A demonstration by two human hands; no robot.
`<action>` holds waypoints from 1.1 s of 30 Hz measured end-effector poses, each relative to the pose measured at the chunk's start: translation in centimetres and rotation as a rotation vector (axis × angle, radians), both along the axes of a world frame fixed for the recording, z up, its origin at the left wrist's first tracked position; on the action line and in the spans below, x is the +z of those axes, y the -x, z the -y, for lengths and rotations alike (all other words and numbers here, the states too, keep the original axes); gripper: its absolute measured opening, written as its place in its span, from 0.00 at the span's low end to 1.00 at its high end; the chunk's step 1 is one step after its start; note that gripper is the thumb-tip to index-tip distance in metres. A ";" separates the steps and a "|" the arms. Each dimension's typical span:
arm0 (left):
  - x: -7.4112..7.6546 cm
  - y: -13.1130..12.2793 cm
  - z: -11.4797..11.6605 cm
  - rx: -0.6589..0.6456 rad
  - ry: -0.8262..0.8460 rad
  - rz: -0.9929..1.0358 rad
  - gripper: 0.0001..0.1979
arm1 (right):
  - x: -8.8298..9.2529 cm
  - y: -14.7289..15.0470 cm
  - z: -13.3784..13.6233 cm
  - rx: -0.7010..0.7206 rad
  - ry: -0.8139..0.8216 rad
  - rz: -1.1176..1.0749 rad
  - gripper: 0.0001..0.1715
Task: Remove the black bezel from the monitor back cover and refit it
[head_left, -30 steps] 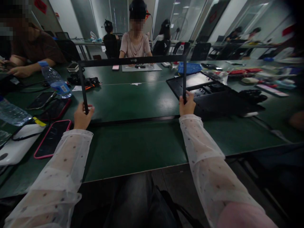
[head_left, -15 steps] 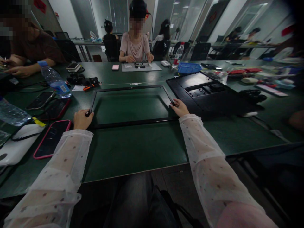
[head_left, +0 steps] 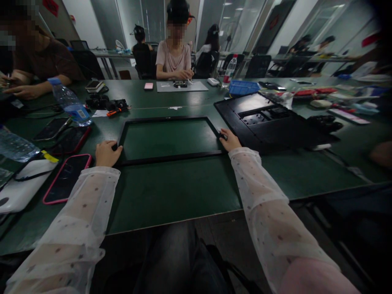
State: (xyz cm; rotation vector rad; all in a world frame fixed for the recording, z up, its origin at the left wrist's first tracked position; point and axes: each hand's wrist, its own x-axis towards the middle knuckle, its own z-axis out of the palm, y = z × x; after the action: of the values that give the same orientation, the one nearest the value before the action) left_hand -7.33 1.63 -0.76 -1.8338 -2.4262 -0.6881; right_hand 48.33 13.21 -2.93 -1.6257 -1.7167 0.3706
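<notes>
on the table (head_left: 183,192), a black frame (head_left: 168,158)

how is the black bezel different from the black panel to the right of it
The black bezel is a thin, open frame with the green table showing through; the black panel is broad and mostly solid.
The left hand and right hand hold the bezel's sides; the panel lies unheld.
The bezel sits roughly straight ahead; the panel lies slanted.
Both are black.

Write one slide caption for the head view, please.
Left hand and right hand hold opposite sides of a black rectangular frame.
</notes>
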 end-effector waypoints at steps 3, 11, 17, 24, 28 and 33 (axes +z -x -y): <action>-0.2 0.1 -0.1 0.009 0.012 0.027 0.23 | 0.1 0.1 0.1 -0.019 -0.024 0.016 0.31; 0.5 -1.6 0.3 -0.283 -0.107 0.115 0.30 | 0.0 -0.6 -0.1 -0.098 -0.106 0.012 0.25; 1.5 -4.2 1.8 -0.562 0.073 0.157 0.33 | -0.1 -1.4 -0.4 -0.106 -0.133 -0.002 0.24; 1.5 -5.0 2.1 -0.573 0.105 0.141 0.22 | -0.3 -1.6 -0.4 -0.140 -0.142 0.021 0.24; 1.3 -4.7 1.8 -0.525 0.057 0.179 0.17 | -0.3 -1.5 -0.4 -0.148 -0.148 -0.014 0.25; 1.2 -4.5 1.7 -0.476 0.032 0.198 0.19 | -0.3 -1.5 -0.4 -0.139 -0.136 -0.038 0.24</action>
State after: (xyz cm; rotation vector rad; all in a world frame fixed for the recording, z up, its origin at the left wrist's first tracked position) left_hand -2.80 -0.04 0.49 -2.4990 -2.1151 -0.8944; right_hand 49.82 13.66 -3.18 -1.6171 -1.5559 0.2107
